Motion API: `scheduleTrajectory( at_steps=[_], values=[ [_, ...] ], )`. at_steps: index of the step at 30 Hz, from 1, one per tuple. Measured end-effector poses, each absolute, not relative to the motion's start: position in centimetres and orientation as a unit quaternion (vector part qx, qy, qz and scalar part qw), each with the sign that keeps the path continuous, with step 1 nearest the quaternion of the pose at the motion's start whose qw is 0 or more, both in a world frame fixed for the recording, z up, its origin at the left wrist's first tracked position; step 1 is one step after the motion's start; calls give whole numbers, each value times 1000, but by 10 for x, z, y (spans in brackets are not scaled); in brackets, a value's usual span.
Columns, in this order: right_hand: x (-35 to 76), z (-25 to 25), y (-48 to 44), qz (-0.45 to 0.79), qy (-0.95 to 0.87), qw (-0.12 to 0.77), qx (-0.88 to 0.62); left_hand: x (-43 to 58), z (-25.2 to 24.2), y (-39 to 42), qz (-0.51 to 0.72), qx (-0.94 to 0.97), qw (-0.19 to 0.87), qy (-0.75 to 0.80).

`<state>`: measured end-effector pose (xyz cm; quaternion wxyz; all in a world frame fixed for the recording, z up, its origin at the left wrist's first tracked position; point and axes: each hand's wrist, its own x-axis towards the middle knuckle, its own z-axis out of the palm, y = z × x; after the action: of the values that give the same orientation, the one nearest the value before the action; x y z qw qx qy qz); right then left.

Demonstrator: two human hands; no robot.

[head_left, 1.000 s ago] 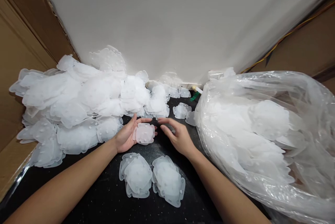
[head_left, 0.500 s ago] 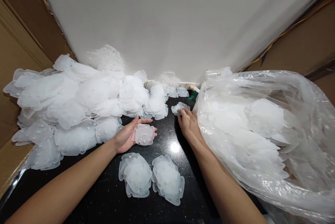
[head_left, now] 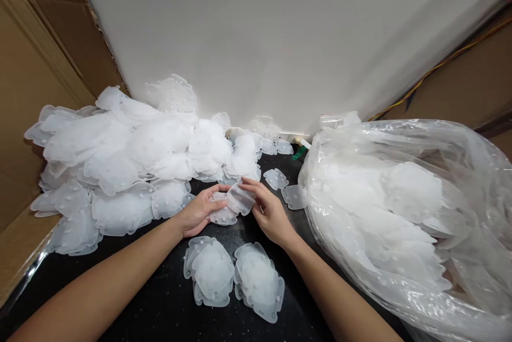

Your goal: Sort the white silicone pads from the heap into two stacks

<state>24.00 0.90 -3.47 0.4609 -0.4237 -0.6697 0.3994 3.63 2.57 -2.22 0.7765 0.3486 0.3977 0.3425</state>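
My left hand (head_left: 199,212) lies palm up on the black tabletop (head_left: 160,299) and cups a small stack of translucent white plastic pads (head_left: 222,216). My right hand (head_left: 270,211) pinches one more plastic pad (head_left: 240,199) and holds it over that stack, touching it. Both hands meet at the centre, just in front of a big loose heap of the same pads (head_left: 120,155). Two short stacks of pads (head_left: 234,277) lie side by side on the table nearer to me.
A large clear plastic bag (head_left: 404,214) full of pads fills the right side. Two single pads (head_left: 286,187) lie between it and the heap. Cardboard panels (head_left: 28,91) stand at the left, a white wall (head_left: 260,38) behind, and a small green item (head_left: 297,153) at its foot.
My right hand reached out to the loose pads near the bag, took one, and brought it back onto the stack in my left hand.
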Motion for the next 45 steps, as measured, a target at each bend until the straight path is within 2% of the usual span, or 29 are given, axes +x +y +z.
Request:
scheduleTrajectory(
  at_steps=[5,9,30,42,45],
  values=[
    [244,-40,14,595,-432,523,-430,38,-20,26,335,343,775,412],
    [250,-38,17,651,-357,515,-428,39,-17,27,323,342,780,414],
    [253,-37,16,648,-368,498,-443,38,-15,28,307,361,778,413],
    [254,-34,17,642,-370,503,-444,39,-15,29,302,359,776,422],
    [254,-33,16,608,-380,527,-456,37,-15,29,301,350,786,412]
  ],
)
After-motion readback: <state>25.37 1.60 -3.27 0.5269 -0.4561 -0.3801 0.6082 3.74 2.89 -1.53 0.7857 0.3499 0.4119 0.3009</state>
